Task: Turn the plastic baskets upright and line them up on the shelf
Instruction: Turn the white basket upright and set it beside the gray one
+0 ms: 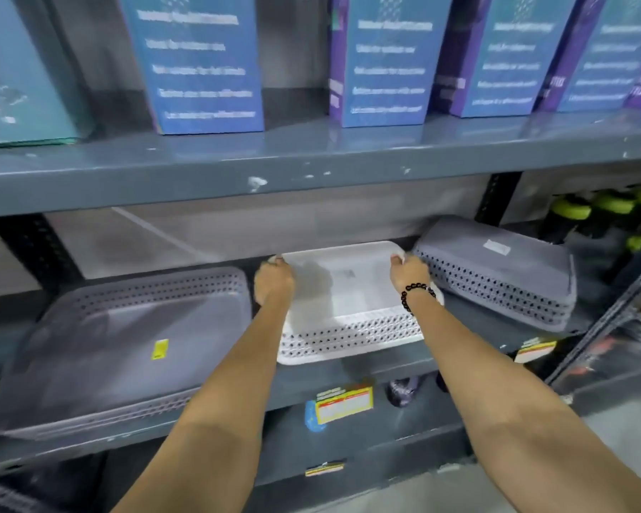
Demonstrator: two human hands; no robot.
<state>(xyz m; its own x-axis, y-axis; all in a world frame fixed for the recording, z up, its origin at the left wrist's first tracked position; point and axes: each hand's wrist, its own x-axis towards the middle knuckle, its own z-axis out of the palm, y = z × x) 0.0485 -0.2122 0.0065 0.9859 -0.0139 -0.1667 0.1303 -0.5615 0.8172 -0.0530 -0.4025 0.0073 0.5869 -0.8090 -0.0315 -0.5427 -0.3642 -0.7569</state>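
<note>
A white perforated plastic basket (348, 312) lies bottom-up in the middle of the grey metal shelf (367, 368). My left hand (273, 283) grips its far left corner and my right hand (409, 272), with a black bead bracelet on the wrist, grips its far right corner. To the left sits a stack of grey baskets (119, 349), open side up, with a yellow sticker inside. To the right a stack of grey baskets (496, 272) lies upside down, touching the white one near my right hand.
The shelf above (311, 168) hangs low over the baskets and carries several upright blue and purple boxes (204, 61). Green-capped items (607, 205) fill the right end. Price labels (343, 403) sit on the shelf's front edge. A dark upright post (494, 198) stands behind.
</note>
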